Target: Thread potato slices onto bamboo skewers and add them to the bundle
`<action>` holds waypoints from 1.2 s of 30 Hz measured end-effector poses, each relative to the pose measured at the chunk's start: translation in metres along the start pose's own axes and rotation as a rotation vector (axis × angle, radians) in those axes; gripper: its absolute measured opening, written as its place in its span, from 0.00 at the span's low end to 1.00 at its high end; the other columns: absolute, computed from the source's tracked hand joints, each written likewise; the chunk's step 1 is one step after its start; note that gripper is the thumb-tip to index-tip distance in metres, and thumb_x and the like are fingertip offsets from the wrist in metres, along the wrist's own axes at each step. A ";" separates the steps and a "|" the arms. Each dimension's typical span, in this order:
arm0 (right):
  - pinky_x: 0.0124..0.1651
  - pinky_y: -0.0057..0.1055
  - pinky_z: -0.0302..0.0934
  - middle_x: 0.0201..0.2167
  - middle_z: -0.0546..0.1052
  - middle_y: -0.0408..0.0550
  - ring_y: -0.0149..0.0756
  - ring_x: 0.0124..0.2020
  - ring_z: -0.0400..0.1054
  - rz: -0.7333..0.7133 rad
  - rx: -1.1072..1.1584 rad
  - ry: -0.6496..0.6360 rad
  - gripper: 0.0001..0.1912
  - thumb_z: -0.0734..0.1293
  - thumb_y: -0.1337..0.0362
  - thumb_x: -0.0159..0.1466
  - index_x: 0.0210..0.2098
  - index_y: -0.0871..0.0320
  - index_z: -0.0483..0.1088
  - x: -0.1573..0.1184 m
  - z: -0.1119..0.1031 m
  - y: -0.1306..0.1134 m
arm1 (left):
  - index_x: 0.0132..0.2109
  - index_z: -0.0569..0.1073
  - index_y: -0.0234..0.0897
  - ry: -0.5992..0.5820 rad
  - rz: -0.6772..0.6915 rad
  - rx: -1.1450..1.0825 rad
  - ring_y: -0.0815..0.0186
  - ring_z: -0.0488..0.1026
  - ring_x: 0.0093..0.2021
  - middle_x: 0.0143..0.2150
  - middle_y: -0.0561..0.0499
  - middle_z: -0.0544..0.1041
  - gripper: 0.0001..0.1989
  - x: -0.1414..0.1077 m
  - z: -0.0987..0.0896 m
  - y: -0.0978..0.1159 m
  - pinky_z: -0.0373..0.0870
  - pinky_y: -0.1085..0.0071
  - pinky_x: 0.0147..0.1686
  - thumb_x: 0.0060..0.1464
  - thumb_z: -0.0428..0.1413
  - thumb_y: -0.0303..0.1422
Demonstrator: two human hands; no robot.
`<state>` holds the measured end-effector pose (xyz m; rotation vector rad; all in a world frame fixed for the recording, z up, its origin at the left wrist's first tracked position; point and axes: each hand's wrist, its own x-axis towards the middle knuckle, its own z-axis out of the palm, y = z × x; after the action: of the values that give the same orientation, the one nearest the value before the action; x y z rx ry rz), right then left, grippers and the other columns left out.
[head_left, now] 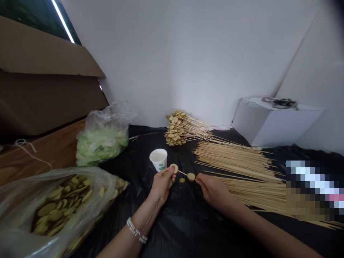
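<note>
My left hand [162, 182] pinches a thin round potato slice [174, 168] between thumb and fingers, with what looks like more slices tucked below. Closed beside it, my right hand [212, 188] grips a wooden skewer [182, 172] close to a second potato slice [191, 176] that is threaded on it. The skewer runs leftward to the slice in my left hand; whether its tip has gone through cannot be made out. A small loose slice [182, 180] lies on the black sheet [172, 229] under my hands. Just behind my left hand stands a white paper cup [158, 157].
An open plastic bag of potato slices [104, 172] lies at the left, with a bag of pale green leaves [102, 143] behind. Filled skewers [176, 127] are piled at the back. Bare skewers [236, 157] spread rightward near a white box [279, 122]. A cardboard box [45, 96] stands left.
</note>
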<state>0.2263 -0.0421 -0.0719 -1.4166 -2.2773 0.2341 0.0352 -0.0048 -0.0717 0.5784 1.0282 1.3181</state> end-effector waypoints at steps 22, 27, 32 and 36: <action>0.31 0.27 0.51 0.24 0.71 0.45 0.32 0.27 0.64 0.028 0.164 0.009 0.10 0.55 0.69 0.64 0.27 0.57 0.63 0.003 -0.002 -0.005 | 0.28 0.77 0.29 -0.057 0.000 0.065 0.79 0.65 0.19 0.21 0.52 0.73 0.16 -0.008 0.005 -0.006 0.63 0.83 0.21 0.32 0.69 0.35; 0.32 0.27 0.53 0.26 0.72 0.46 0.33 0.28 0.65 0.015 0.161 0.056 0.10 0.55 0.68 0.65 0.29 0.58 0.64 0.004 -0.001 -0.007 | 0.28 0.76 0.29 -0.112 -0.013 0.058 0.80 0.64 0.19 0.22 0.53 0.73 0.15 -0.011 0.011 -0.011 0.62 0.85 0.20 0.34 0.68 0.36; 0.36 0.27 0.55 0.28 0.74 0.46 0.33 0.31 0.67 -0.004 0.203 0.082 0.11 0.55 0.66 0.67 0.32 0.57 0.67 0.006 -0.002 -0.004 | 0.29 0.76 0.29 -0.081 -0.071 -0.010 0.79 0.66 0.20 0.21 0.53 0.72 0.15 -0.009 0.010 -0.002 0.65 0.85 0.20 0.34 0.69 0.34; 0.38 0.28 0.56 0.30 0.75 0.47 0.34 0.34 0.68 -0.022 0.182 0.077 0.12 0.56 0.66 0.67 0.34 0.57 0.70 0.006 -0.003 -0.002 | 0.29 0.75 0.30 -0.038 -0.028 -0.034 0.80 0.65 0.19 0.20 0.55 0.70 0.16 -0.009 0.008 0.003 0.64 0.86 0.19 0.32 0.70 0.33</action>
<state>0.2235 -0.0379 -0.0671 -1.2849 -2.1489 0.3642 0.0416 -0.0107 -0.0629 0.5592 0.9780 1.2929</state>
